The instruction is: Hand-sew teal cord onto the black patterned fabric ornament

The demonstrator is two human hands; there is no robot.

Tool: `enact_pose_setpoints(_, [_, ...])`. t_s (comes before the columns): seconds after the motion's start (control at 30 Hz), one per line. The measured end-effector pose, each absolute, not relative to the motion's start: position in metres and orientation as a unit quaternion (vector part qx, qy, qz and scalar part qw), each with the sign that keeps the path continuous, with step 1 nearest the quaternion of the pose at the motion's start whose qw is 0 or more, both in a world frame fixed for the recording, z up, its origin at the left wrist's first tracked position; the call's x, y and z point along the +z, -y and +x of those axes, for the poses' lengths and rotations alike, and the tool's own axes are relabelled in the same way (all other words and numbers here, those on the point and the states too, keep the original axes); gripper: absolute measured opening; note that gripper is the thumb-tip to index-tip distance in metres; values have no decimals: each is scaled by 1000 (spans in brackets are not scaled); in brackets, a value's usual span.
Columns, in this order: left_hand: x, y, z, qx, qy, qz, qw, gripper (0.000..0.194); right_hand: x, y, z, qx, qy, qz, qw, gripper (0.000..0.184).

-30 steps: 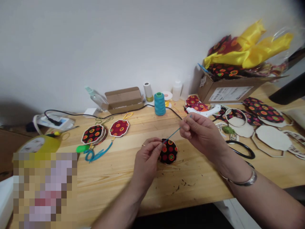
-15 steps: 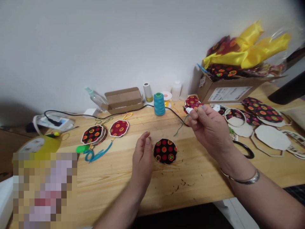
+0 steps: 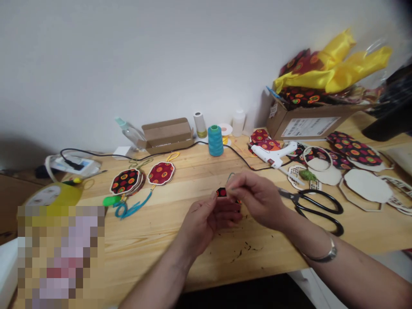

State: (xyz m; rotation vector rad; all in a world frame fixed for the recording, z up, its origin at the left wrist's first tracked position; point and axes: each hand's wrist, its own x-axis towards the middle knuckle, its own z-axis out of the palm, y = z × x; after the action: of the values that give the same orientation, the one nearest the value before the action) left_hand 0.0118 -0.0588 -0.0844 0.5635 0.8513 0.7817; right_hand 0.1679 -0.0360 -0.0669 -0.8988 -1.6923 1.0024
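Note:
My left hand (image 3: 206, 219) holds a round patch of black flower-patterned fabric (image 3: 221, 192), its thumb at the edge and its fingers underneath. Above the patch, my right hand (image 3: 259, 201) is closed in a pinch, and a short teal thread (image 3: 230, 175) sticks out beside its fingertips. The hand hides much of the patch and most of the thread. Black-handled scissors (image 3: 294, 197) lie by my right wrist. Behind them rests a white glue gun (image 3: 273, 153) on the table.
A teal thread cone (image 3: 215, 140) stands at the back, near a black cable (image 3: 180, 148). Finished hanging ornaments (image 3: 161, 173) lie to the left. On the right are wooden shapes (image 3: 365, 186) and a cardboard box (image 3: 309, 122) stuffed with fabric. Dark scraps (image 3: 246, 246) dot the table's front.
The patch has been lifted off the table into my left hand. My right hand has come down and left to meet it, uncovering the glue gun and scissors.

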Motion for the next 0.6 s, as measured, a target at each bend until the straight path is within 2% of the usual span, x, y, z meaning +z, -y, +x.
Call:
enact_pose_setpoints(0.2, [-87, 55, 9, 420, -394, 220, 787, 20, -63, 50, 161, 371, 829, -283, 308, 14])
enact_pose_setpoints(0.37, [-80, 52, 10, 384, -431, 242, 780, 20, -55, 53, 158, 374, 866, -258, 211, 17])
enact_pose_setpoints(0.6, [-81, 51, 11, 414, -448, 210, 764, 14, -50, 54, 158, 388, 877, -232, 164, 15])
